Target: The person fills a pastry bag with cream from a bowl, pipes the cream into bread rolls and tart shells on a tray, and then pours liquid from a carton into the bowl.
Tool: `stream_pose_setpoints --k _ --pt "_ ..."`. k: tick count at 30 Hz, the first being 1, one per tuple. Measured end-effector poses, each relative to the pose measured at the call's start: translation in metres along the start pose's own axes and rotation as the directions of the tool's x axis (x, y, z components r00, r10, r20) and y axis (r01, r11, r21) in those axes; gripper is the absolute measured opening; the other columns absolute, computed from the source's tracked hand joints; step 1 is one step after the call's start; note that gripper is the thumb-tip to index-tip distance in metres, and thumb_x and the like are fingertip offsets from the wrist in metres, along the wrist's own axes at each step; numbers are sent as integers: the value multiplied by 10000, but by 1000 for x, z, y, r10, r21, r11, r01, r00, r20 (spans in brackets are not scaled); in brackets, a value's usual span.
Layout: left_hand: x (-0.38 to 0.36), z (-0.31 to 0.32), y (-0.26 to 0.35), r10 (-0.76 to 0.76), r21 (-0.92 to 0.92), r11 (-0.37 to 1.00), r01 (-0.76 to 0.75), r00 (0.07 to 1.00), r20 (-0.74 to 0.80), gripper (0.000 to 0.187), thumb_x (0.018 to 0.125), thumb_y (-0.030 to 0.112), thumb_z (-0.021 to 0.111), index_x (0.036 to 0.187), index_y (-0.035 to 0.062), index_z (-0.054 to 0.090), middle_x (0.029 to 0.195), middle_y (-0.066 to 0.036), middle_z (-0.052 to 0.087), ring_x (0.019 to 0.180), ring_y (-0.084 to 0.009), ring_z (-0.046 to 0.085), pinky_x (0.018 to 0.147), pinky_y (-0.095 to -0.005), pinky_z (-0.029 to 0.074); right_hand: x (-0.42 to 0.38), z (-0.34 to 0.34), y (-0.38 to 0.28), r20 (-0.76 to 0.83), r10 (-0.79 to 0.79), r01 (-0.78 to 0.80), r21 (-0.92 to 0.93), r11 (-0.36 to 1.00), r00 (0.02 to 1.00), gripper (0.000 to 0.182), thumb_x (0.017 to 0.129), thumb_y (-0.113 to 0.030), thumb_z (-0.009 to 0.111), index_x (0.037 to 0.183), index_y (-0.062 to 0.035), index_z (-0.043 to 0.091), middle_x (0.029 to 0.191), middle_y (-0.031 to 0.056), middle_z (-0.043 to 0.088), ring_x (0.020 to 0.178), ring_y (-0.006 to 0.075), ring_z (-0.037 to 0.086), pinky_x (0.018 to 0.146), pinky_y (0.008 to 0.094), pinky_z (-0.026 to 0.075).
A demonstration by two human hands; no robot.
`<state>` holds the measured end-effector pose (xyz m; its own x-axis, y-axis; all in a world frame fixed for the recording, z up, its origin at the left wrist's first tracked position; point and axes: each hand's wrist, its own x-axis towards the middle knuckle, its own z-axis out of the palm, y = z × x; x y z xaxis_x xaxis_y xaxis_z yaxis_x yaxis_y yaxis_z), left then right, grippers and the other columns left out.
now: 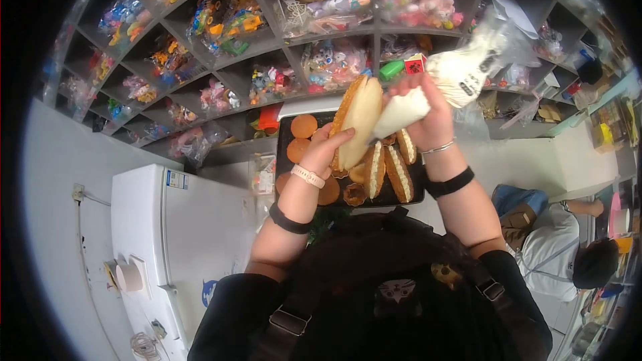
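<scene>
A long split bun (361,120) with a brown crust and pale inside stands raised in my left hand (326,150), its fingers closed round the lower part. My right hand (433,117) squeezes a piping bag (402,111) of white cream, its tip pointing down-left beside the bun. The bag's full upper part (465,67) bulges out above my fist. Below both hands lies a dark tray (286,132) with round orange-brown cakes (303,126), small fluted pastries (354,194) and several long buns filled with white cream (399,172).
Grey cubby shelves (251,47) with bagged colourful toys curve across the far side. A white fridge (200,220) stands at the left. At the right, another person in a white shirt (550,247) is beside a cluttered counter.
</scene>
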<state>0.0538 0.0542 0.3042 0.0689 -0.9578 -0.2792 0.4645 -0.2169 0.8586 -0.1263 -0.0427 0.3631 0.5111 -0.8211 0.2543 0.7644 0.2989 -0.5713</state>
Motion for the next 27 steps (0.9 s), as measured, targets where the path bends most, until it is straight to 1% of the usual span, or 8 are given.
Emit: stream_pose_setpoints --k 1,4,7,10,16,22,25,27 --pt "0 4 0 4 -14 1000 -4 1000 0 442 841 167 645 1201 -12 463 1094 -101 593 964 -181 602 815 -299 492 2 3 11 3 -12 12 25 1000 1000 307 952 -309 446 839 -37 534 785 88 564 775 236 571 764 376 461" --pt "-1 10 1 -9 -85 996 9 1000 2 429 852 182 638 1198 -9 470 1094 -93 595 971 -166 592 819 -287 480 0 13 26 -43 75 -77 -51 996 996 310 953 -300 440 813 -39 531 759 84 561 771 224 572 760 360 461" --pt "-2 10 1 22 -71 997 -22 1000 -7 416 856 193 635 1186 -10 484 1092 -89 596 986 -155 581 829 -283 469 -1 14 37 -123 81 -90 -73 993 989 318 956 -294 429 785 -44 526 735 78 556 757 213 574 744 346 463" --pt "-6 13 5 38 -65 997 -40 999 -24 420 860 193 631 1193 -13 479 1095 -86 594 992 -151 577 839 -280 462 -3 18 38 -97 95 -109 -152 982 991 305 954 -333 439 781 -84 472 739 62 510 783 228 535 744 353 444" --pt "-12 17 8 76 -45 996 -76 997 5 422 866 189 627 1199 -19 473 1096 -91 592 988 -149 579 844 -279 460 6 23 31 -131 22 -49 -209 977 991 322 951 -328 449 726 -97 447 702 47 481 732 211 511 692 332 423" --pt "-27 27 17 93 -12 996 -92 995 46 435 862 173 637 1212 -16 463 1112 -86 584 1007 -143 567 863 -280 452 23 20 11 -137 -65 30 -241 970 988 339 950 -343 448 698 -119 416 674 27 440 699 196 475 675 327 414" --pt "-36 31 17 95 -13 995 -94 995 43 442 863 153 629 1234 -6 449 1134 -81 574 1031 -144 556 874 -282 449 33 19 -4 -125 -88 55 -246 968 988 351 950 -353 446 685 -128 399 664 18 423 685 189 454 661 322 402" --pt "-42 32 18 80 -11 997 -80 996 46 452 863 137 622 1252 -2 438 1150 -80 567 1044 -145 549 880 -285 447 38 22 -15 -112 -103 78 -208 975 988 361 946 -359 451 673 -133 383 655 12 403 672 179 431 651 324 392"
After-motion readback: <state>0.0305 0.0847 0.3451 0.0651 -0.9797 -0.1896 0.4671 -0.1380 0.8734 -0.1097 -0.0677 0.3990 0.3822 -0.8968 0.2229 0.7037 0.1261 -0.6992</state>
